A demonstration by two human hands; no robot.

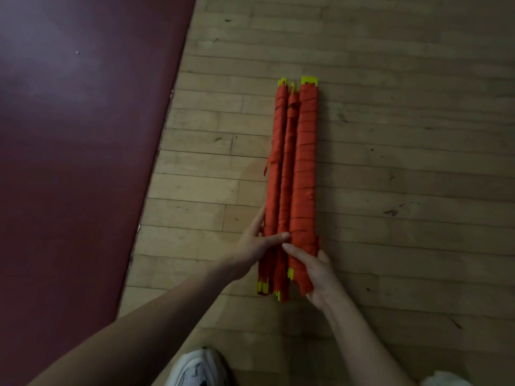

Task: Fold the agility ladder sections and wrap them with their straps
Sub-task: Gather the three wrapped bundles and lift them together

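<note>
Fig. Three agility ladder sections, each wound in its red strap, lying side by side on the wooden floor (pixel 404 135) right of a maroon mat (pixel 69 135). My left hand (pixel 259 242) lies straight-fingered along the left bundle (pixel 274 168), thumb across the middle bundle (pixel 288 162). My right hand (pixel 316 274) grips the near end of the right bundle (pixel 305 162) (yellow rung ends (pixel 309 80) protrude).

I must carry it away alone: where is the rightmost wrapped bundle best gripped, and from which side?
Probably round its middle, from the free right side: the rightmost bundle is long and evenly wrapped, and other bundles lie against its left.
</note>
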